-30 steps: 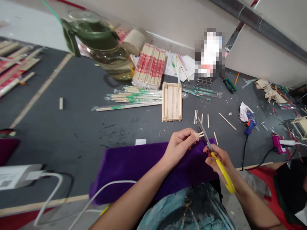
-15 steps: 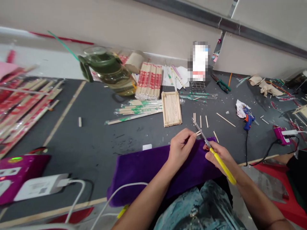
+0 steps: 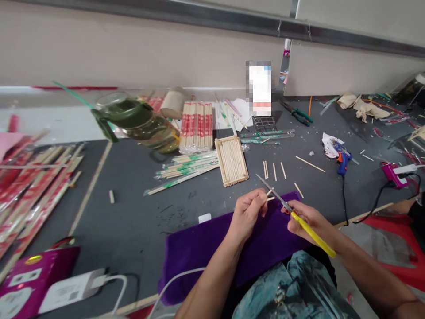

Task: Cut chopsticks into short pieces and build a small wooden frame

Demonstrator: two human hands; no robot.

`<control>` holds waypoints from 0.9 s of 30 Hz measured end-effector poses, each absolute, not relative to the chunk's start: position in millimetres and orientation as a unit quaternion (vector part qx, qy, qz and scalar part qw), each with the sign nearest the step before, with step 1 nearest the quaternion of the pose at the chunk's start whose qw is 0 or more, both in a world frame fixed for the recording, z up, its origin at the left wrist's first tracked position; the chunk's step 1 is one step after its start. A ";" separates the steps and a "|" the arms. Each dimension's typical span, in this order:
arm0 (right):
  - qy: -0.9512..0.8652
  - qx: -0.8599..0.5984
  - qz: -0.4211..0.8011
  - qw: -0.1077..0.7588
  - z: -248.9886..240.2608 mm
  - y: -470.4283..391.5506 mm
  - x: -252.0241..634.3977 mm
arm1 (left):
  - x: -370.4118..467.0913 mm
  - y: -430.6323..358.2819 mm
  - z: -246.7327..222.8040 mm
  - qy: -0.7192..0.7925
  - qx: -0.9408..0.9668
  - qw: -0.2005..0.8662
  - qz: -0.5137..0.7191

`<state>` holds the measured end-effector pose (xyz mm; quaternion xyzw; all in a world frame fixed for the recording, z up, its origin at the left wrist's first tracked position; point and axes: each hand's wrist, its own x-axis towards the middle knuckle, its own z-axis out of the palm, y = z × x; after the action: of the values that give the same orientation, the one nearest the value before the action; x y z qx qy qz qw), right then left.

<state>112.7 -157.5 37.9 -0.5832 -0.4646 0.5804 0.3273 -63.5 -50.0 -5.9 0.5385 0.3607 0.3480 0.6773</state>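
Dark grey table (image 3: pixel 133 239), pale wall (image 3: pixel 133 53) behind. Purple cloth (image 3: pixel 199 248) under our forearms. Stick tray (image 3: pixel 231 161) just beyond our left hand (image 3: pixel 245 215), which pinches two short sticks (image 3: pixel 270 199), fingers nearly closed. Our right hand (image 3: pixel 308 217) grips yellow-handled scissors (image 3: pixel 314 235), blades by stick ends; blade gap unclear. Loose short sticks (image 3: pixel 274 172) beyond scissors.
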 end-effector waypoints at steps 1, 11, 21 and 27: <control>-0.470 -0.583 0.579 0.322 38.4 -157.1 113.1 | -64.2 -49.7 -6.3 0.358 0.531 0.687 0.343; -0.463 -0.607 0.575 0.294 38.8 -151.2 110.9 | -67.9 -48.6 -9.0 0.367 0.500 0.710 0.333; -0.428 -0.613 0.562 0.353 29.3 -154.0 106.3 | -69.8 -46.7 -4.4 0.405 0.565 0.636 0.336; -0.347 -0.605 0.595 0.401 24.5 -152.6 109.8 | -68.4 -41.2 -18.1 0.441 0.719 0.454 0.287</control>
<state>109.8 -152.6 24.5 -0.6046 -0.3471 0.5947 0.4005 -68.4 -41.2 -18.1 0.7192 0.4415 0.2867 0.4536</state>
